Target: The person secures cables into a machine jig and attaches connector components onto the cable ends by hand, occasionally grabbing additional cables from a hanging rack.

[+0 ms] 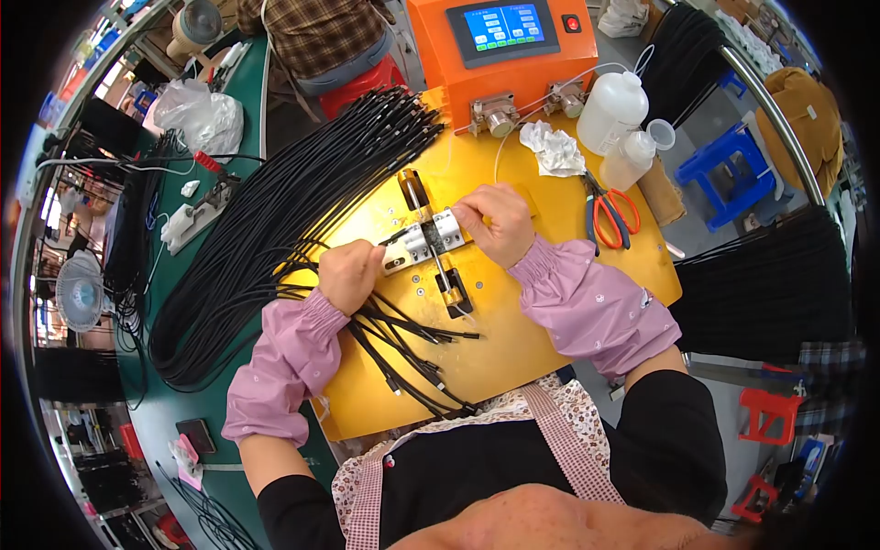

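Observation:
My left hand [350, 275] is closed on a black cable at the left end of a small metal fixture [424, 243] on the yellow work plate [541, 344]. At the fixture's right end is my right hand [498, 223], its fingers curled together; whatever they hold is hidden. A large bundle of black cables [266, 215] with connector ends lies to the left and behind. Several loose cable ends [412, 362] spread out below my left hand.
An orange machine [431, 46] with a screen stands behind the plate. Near its right side are crumpled tissue [553, 149], white bottles [612, 112], and orange-handled pliers [614, 220]. A green table [234, 417] is at the left. A person [321, 37] sits beyond.

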### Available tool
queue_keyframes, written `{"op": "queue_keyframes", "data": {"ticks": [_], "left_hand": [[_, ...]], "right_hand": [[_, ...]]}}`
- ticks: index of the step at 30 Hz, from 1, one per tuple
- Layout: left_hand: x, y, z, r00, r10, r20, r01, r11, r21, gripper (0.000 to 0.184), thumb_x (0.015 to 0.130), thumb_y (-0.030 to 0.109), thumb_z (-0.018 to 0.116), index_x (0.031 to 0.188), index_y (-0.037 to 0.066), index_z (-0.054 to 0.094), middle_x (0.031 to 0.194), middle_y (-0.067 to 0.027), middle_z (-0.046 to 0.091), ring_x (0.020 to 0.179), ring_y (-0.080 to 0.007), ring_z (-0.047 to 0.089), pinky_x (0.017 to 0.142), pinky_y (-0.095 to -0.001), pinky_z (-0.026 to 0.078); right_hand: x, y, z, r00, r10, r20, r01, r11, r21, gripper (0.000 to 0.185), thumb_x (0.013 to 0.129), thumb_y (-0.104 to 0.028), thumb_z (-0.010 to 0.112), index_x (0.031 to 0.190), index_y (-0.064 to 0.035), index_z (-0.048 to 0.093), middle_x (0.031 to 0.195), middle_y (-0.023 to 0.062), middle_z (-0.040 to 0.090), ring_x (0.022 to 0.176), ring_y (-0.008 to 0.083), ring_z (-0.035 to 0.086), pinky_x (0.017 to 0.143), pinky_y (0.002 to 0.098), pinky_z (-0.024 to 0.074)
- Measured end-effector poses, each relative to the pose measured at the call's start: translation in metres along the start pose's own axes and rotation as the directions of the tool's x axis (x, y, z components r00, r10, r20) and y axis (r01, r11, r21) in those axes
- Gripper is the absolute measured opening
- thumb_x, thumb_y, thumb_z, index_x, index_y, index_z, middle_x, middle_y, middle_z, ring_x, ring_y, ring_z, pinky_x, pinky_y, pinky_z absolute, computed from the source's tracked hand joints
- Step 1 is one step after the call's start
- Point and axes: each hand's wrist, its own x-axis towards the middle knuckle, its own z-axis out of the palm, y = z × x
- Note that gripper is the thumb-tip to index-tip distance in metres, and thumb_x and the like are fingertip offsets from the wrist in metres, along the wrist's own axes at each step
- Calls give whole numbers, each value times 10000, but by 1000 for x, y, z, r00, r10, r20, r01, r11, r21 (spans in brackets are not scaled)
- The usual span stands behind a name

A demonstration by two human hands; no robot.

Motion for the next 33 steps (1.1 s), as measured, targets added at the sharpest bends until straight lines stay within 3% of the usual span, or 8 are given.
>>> {"op": "queue_keyframes", "data": {"ticks": [6,8,10,15,20,24,27,33], "left_hand": [[-18,51,-16,946,319,62,-293,919,-262,112,820,119,528,744,48,569,721,-85,509,629,-224,476,612,-303,416],[-32,51,-15,946,273,178,-226,943,-244,97,817,122,534,776,47,580,756,-90,517,680,-230,489,644,-303,416],[-46,52,-12,930,221,295,-155,960,-232,94,813,125,540,808,46,590,792,-96,524,730,-237,502,675,-304,417],[-79,53,-63,630,49,775,240,937,-255,138,780,111,578,870,12,612,763,-101,587,640,-255,545,596,-298,445],[-78,56,-90,542,-27,840,430,867,-250,142,764,86,590,866,-10,610,719,-96,596,561,-241,531,547,-292,445],[-41,66,-75,988,-136,77,147,977,-155,300,762,79,603,1049,7,554,983,-143,575,854,-227,569,729,-296,448],[3,61,-48,951,-7,-311,-8,999,-49,390,752,75,618,1127,25,520,953,-143,583,854,-233,573,725,-300,440],[26,41,-10,958,-287,17,252,811,-529,199,779,71,605,966,7,587,721,-53,573,612,-130,502,559,-224,398]], "right_hand": [[60,27,31,951,-275,144,310,825,-473,35,744,-146,581,726,-119,593,676,3,592,586,177,507,722,308,357],[84,37,51,918,-279,281,390,756,-526,49,739,-150,587,702,-120,600,701,15,612,638,177,534,744,312,351],[100,41,68,678,157,718,536,563,-629,56,734,-152,572,739,-137,626,770,26,630,744,169,555,761,317,359],[109,49,82,506,148,850,710,489,-507,80,739,-161,562,757,-143,638,809,47,632,762,183,565,761,332,383],[115,56,70,721,-36,692,621,478,-622,98,762,-184,549,770,-133,632,797,46,632,717,205,573,731,339,406],[111,9,44,926,-108,363,252,891,-377,95,770,-178,564,819,-102,594,770,43,613,653,246,556,630,340,426],[76,-25,24,869,-165,467,194,981,-14,89,764,-120,579,828,-61,560,731,67,576,606,261,518,564,328,418],[44,-37,-12,825,-66,561,-66,975,212,103,768,-68,598,860,-21,605,674,42,550,563,151,473,535,250,394]]}}
